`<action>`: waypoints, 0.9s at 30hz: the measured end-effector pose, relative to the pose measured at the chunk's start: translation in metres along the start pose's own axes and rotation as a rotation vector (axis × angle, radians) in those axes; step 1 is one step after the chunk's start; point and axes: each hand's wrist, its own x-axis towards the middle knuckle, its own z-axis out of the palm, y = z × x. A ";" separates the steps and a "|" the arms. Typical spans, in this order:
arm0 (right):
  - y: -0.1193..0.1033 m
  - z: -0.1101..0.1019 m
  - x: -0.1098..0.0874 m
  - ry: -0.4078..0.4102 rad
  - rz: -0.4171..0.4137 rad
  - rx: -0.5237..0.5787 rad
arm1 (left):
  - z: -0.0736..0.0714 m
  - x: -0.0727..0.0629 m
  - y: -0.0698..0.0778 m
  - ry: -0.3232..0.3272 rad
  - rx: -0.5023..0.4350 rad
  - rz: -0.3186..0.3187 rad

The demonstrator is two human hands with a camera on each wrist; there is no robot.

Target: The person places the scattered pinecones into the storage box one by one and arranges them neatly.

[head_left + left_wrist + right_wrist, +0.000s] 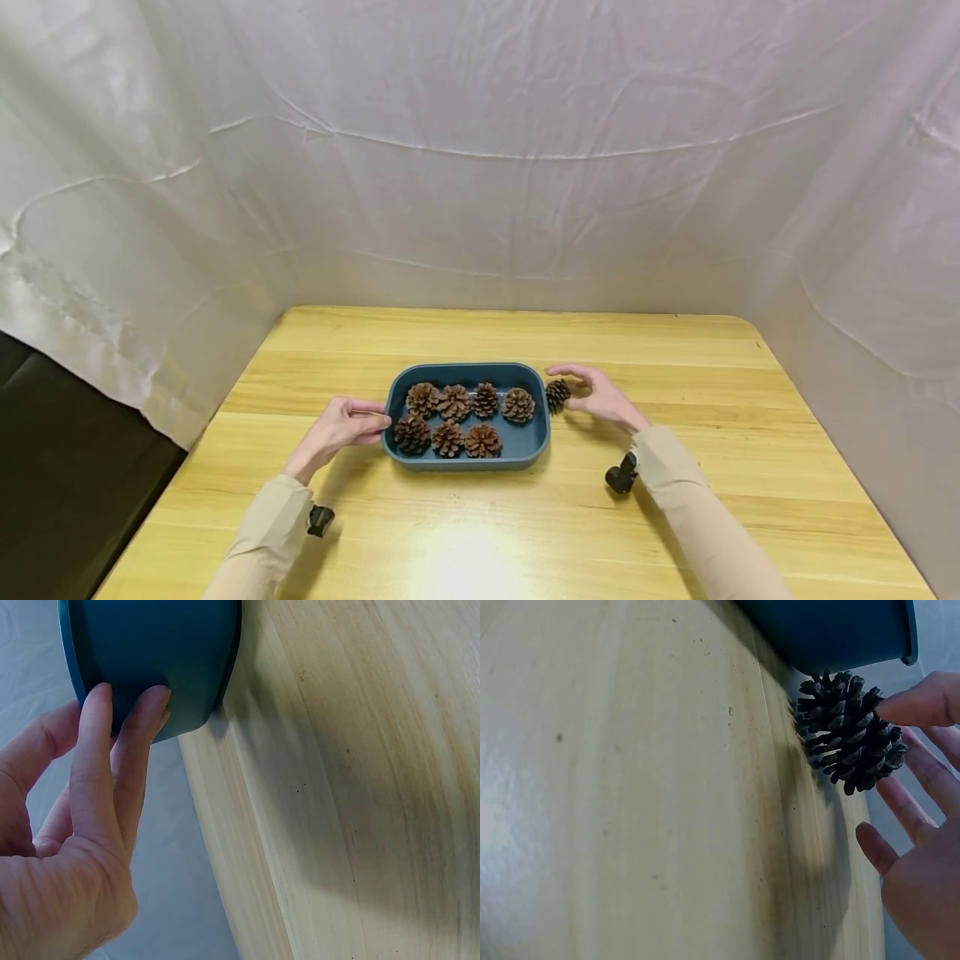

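In the head view, a dark blue rectangular tray [468, 463] sits on the table with several brown pine cones [483, 441] in two rows. My left hand [347, 429] grips the tray's left end at the rim. The left wrist view shows two fingertips [156, 693] against the outside of that end. Just outside the tray's right end is a darker pine cone [853, 735], close over the tabletop. My right hand [600, 402] holds it, one digit in front and other fingers passing behind it. The backs of those fingers are partly hidden by the cone.
The pale wooden table [637, 533] has its far edge near a hanging white cloth [510, 208] that also runs along both sides. A dark surface [67, 467] lies off to the left, lower down. Small black cameras are strapped to both wrists.
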 end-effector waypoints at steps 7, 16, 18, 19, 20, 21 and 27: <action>-0.001 0.001 0.001 -0.053 0.039 -0.007 | 0.000 0.000 0.000 0.003 0.006 -0.004; -0.002 0.001 0.004 -0.075 0.040 -0.022 | 0.000 -0.001 0.001 0.005 0.010 0.000; -0.001 0.001 0.004 -0.080 0.045 -0.035 | 0.000 -0.001 0.001 0.004 0.009 -0.001; -0.001 0.001 0.004 -0.081 0.045 -0.039 | 0.000 -0.001 0.001 0.004 0.008 -0.001; 0.000 0.001 0.004 -0.081 0.044 -0.042 | 0.000 -0.001 0.001 0.003 0.009 0.000; 0.000 0.000 0.005 -0.081 0.040 -0.051 | 0.000 -0.001 0.001 0.004 0.008 0.000; 0.004 0.000 0.006 -0.080 0.001 -0.106 | 0.000 -0.001 0.001 0.003 0.010 0.002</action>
